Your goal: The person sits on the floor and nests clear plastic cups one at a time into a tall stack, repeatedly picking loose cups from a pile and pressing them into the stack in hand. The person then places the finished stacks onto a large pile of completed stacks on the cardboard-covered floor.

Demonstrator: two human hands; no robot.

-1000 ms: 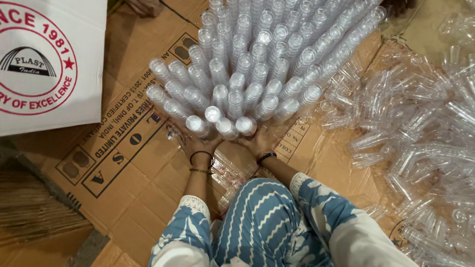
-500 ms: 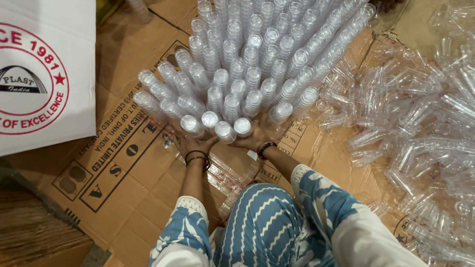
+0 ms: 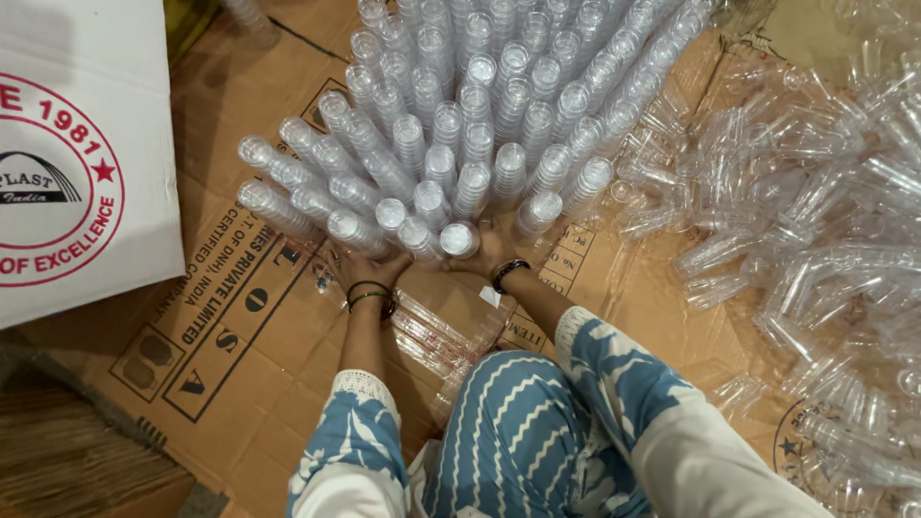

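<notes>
The cup stacks (image 3: 460, 144) stand packed together in a wedge on the flattened cardboard (image 3: 240, 336), and that wedge is the landmark here. Each stack's long axis runs upright from the floor, leaning a little outward toward the camera, so their closed bases face up as pale discs.

The left hand (image 3: 357, 270) sits at the near-left corner of the wedge, just under the front row of stacks, with two dark bangles at the wrist. The right hand (image 3: 491, 257) sits at the near-right corner, a dark band on its wrist. Both hands press against the bases of the front stacks, fingers spread and reaching under them; the cups cover the fingertips, so I cannot tell how far either hand is closed or whether it grips any one stack. The two hands are about equally near the wedge, which lies straight ahead of them, away from the person.

Right of the wedge lies a heap of loose cups (image 3: 825, 221). Left of it stands a white box (image 3: 77, 163). A few clear stacks lie flat between the wrists.
</notes>
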